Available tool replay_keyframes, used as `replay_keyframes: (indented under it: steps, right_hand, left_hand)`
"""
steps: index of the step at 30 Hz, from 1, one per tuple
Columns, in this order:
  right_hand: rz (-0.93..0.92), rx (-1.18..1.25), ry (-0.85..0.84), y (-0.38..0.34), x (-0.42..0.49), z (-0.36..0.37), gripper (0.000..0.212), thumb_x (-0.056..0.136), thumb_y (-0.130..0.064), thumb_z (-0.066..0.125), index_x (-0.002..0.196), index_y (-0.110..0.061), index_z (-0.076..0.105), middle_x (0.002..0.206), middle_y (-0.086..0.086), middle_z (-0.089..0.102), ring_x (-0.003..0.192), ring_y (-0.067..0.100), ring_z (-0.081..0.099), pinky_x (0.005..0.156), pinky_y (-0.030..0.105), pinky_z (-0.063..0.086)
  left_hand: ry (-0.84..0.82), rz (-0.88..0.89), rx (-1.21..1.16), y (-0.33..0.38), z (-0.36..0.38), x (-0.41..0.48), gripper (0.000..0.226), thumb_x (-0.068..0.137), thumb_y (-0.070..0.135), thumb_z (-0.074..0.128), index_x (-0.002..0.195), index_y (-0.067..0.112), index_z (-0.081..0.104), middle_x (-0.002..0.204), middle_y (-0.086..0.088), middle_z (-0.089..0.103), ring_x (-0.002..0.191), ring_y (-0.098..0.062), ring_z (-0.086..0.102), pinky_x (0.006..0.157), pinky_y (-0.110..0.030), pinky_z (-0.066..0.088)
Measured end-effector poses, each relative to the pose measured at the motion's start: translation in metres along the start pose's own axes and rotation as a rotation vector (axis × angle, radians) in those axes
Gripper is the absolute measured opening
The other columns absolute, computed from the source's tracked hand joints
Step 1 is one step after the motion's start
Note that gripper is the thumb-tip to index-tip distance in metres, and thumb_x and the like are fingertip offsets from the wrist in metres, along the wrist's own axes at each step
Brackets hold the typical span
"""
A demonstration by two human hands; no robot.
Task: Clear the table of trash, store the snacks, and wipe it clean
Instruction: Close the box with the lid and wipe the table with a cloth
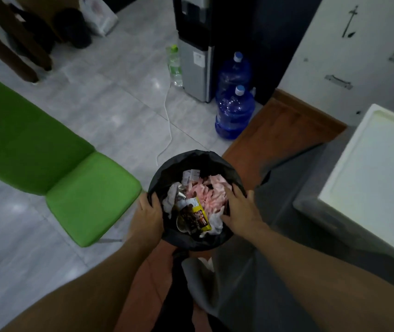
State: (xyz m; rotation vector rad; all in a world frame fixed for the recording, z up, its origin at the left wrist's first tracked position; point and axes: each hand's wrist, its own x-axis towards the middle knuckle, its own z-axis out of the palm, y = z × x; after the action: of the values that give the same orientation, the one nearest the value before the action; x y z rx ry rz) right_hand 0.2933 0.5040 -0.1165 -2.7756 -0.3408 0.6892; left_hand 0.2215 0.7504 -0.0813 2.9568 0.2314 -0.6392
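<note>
A pale grey tiled floor (95, 104) fills most of the view, and a bright green padded chair (35, 144) is seen on the left of it. At the right edge, a corner of a white worktop with a raised rim (371, 168) is shown; whether it has been wiped cannot be told from so small a part. Two blue translucent plastic water jugs (234, 116) are stood on the floor further back.

Below centre, a round bin lined with a black plastic bag (191, 159) is held low in front of the person. It is filled with crumpled pink paper scraps (211, 195), a yellow and brown foil snack wrapper (197, 215) and white crumpled tissue (170, 198). From this, the trash-clearing part is judged to be largely done. No stored snacks and no cloth are shown, so storing and wiping are judged to be left.

The bin is gripped on both sides. The left hand (148, 214) is curled around the left rim, with the thumb hooked over the liner. The right hand (240, 208) is closed on the right rim: its fingers are spread over the edge above the pink scraps and its thumb is kept outside.
</note>
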Motion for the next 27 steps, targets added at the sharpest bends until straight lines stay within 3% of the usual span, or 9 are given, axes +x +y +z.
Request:
replay_keyframes:
  steps: [3,9,13,18,27]
  right_hand:
    - [0.086,-0.014,-0.083,0.009,0.026,0.028,0.094,0.091,-0.04,0.067,0.159,-0.022,0.006,0.164,0.003,0.01,0.133,0.039,0.022,0.112,0.042,0.034]
    - [0.229,0.088,-0.168,0.031,0.079,0.093,0.097,0.089,-0.034,0.072,0.159,-0.027,0.005,0.165,-0.004,0.006,0.138,0.039,0.017,0.111,0.043,0.032]
    - [0.295,0.105,-0.208,0.052,0.115,0.143,0.096,0.086,-0.037,0.073,0.158,-0.03,0.009,0.163,-0.006,0.011,0.133,0.036,0.02,0.11,0.043,0.035]
    - [0.358,0.09,-0.253,0.081,0.151,0.208,0.101,0.084,-0.041,0.074,0.158,-0.033,0.005,0.161,-0.008,0.012,0.129,0.034,0.022,0.104,0.043,0.041]
    - [0.379,0.068,-0.288,0.138,0.186,0.287,0.105,0.082,-0.047,0.076,0.158,-0.028,0.006,0.163,-0.006,0.01,0.13,0.034,0.023,0.106,0.041,0.036]
  left_hand:
    - [-0.035,0.035,0.013,-0.004,0.03,0.041,0.077,0.073,0.003,0.067,0.141,-0.012,0.034,0.129,-0.038,0.041,0.109,-0.044,0.053,0.091,-0.04,0.049]
    - [-0.117,0.087,-0.025,-0.012,0.111,0.114,0.073,0.067,-0.003,0.06,0.136,-0.012,0.039,0.118,-0.032,0.045,0.091,-0.044,0.056,0.078,-0.044,0.054]
    - [-0.156,0.123,-0.093,-0.013,0.164,0.154,0.077,0.064,-0.008,0.063,0.136,-0.014,0.039,0.124,-0.035,0.043,0.1,-0.048,0.055,0.084,-0.045,0.053]
    - [-0.212,0.143,-0.135,-0.017,0.241,0.197,0.08,0.071,0.0,0.059,0.144,-0.008,0.027,0.132,-0.028,0.033,0.112,-0.042,0.047,0.093,-0.044,0.048]
    - [-0.335,0.165,-0.26,-0.003,0.331,0.236,0.083,0.083,0.008,0.056,0.151,-0.005,0.011,0.144,-0.027,0.02,0.127,-0.044,0.037,0.105,-0.043,0.04]
